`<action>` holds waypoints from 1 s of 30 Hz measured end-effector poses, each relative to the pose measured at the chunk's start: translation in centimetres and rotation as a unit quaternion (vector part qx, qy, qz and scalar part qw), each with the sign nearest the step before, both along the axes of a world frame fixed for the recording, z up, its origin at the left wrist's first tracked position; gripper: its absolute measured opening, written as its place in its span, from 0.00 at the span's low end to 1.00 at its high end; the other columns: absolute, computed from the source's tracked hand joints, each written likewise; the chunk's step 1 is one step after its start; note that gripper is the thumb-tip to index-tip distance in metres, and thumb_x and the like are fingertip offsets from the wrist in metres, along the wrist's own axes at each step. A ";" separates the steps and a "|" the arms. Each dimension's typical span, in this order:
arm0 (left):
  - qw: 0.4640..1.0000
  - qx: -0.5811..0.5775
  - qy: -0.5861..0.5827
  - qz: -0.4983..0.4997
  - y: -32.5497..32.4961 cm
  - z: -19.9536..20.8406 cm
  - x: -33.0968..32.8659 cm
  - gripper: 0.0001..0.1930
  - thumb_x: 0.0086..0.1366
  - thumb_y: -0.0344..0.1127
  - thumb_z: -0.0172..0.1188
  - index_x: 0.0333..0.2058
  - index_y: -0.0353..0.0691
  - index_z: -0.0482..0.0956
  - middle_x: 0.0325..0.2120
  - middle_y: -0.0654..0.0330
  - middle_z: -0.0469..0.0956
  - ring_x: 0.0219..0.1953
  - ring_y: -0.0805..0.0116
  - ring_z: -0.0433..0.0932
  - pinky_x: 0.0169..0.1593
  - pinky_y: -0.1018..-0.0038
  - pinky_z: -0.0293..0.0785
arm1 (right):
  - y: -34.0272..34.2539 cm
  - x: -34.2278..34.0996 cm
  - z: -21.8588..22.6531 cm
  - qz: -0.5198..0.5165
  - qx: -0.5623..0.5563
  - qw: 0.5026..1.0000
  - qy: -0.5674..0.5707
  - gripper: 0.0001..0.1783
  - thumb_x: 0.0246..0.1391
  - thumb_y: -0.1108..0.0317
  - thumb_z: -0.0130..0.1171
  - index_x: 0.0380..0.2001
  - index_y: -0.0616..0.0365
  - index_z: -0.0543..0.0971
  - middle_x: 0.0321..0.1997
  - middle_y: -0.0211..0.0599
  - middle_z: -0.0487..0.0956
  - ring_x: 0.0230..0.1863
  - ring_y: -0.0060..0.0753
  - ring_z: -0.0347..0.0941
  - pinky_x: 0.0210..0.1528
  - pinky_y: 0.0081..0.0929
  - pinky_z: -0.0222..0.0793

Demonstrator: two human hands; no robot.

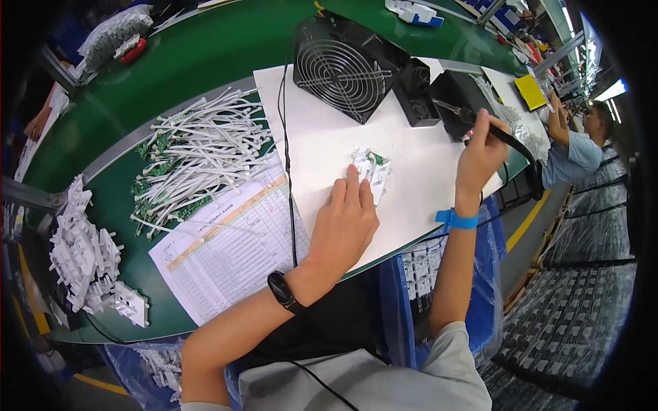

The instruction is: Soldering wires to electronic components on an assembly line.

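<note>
A white plastic housing (378,185) with a small green circuit board (376,158) lies on the white work sheet. My left hand (346,219) rests over it, index finger and thumb against the housing, gripping it against the sheet. My right hand (482,154) is closed round a soldering iron (467,115), raised to the right of the housing. The iron's metal tip points left, beside a black stand (416,96); whether they touch I cannot tell. Left of the sheet lies a heap of white cables (205,137) with small green boards at their ends.
A black fan with a round wire guard (343,75) stands behind the housing. A black cord (286,151) crosses the sheet's left side. A printed paper (226,253) lies near white housings piled at left (86,253). A blue-lined bin (483,288) stands below. Another person (579,151) sits at right.
</note>
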State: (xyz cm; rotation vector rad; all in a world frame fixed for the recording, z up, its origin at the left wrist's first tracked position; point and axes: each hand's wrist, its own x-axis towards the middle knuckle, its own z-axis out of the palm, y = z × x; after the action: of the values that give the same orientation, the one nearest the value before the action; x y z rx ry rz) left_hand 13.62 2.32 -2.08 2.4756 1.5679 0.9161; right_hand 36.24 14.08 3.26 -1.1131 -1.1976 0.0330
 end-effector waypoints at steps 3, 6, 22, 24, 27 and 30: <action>1.000 0.002 0.002 0.003 0.0 -0.2 0.1 0.23 0.57 0.33 0.65 0.50 0.26 0.77 0.56 0.39 0.72 0.48 0.53 0.73 0.47 0.69 0.79 | 1.5 -0.3 -0.2 -0.047 -0.090 0.993 -0.057 0.14 0.67 0.62 0.60 0.33 0.64 0.77 0.27 0.28 0.76 0.29 0.15 0.67 0.33 0.17 0.64; 1.000 0.005 -0.002 0.004 0.0 -0.4 0.3 0.23 0.58 0.34 0.64 0.50 0.26 0.77 0.56 0.39 0.72 0.48 0.53 0.73 0.48 0.69 0.79 | 3.0 -0.8 -1.7 -0.059 -0.073 0.993 -0.066 0.16 0.65 0.60 0.63 0.33 0.64 0.78 0.22 0.26 0.72 0.25 0.15 0.63 0.29 0.19 0.60; 1.000 0.019 0.020 -0.009 0.0 -0.2 -0.1 0.24 0.56 0.29 0.61 0.51 0.20 0.77 0.55 0.31 0.72 0.44 0.57 0.72 0.52 0.73 0.75 | 4.8 -1.7 1.6 -0.120 -0.013 0.986 -0.113 0.15 0.65 0.61 0.61 0.34 0.65 0.78 0.26 0.40 0.82 0.29 0.26 0.77 0.34 0.27 0.71; 0.999 0.024 0.020 -0.006 0.0 -0.1 -0.3 0.24 0.56 0.29 0.61 0.51 0.20 0.77 0.55 0.31 0.72 0.44 0.57 0.72 0.52 0.73 0.75 | 6.5 -2.2 0.9 -0.054 -0.054 0.994 -0.080 0.17 0.64 0.59 0.62 0.35 0.66 0.80 0.27 0.41 0.82 0.29 0.28 0.76 0.35 0.28 0.70; 1.000 0.021 -0.002 -0.019 -0.1 0.0 0.1 0.24 0.56 0.28 0.61 0.51 0.19 0.77 0.55 0.31 0.72 0.44 0.57 0.72 0.52 0.73 0.75 | 8.4 -0.3 -0.8 0.014 -0.168 0.984 -0.053 0.15 0.64 0.60 0.62 0.39 0.64 0.82 0.29 0.35 0.81 0.26 0.20 0.72 0.28 0.22 0.66; 1.000 0.022 -0.007 -0.017 0.0 -0.2 0.1 0.24 0.56 0.27 0.61 0.51 0.18 0.76 0.55 0.30 0.72 0.44 0.57 0.72 0.51 0.73 0.76 | 8.5 -0.4 -0.3 0.099 -0.231 0.960 0.119 0.13 0.63 0.62 0.62 0.41 0.63 0.82 0.31 0.37 0.83 0.24 0.16 0.73 0.22 0.17 0.64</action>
State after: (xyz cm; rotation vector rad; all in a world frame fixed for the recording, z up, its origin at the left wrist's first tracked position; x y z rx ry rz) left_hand 13.68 2.33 -2.24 2.5104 1.5130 0.9714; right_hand 35.87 22.59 2.92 -1.3425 -1.1051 0.6129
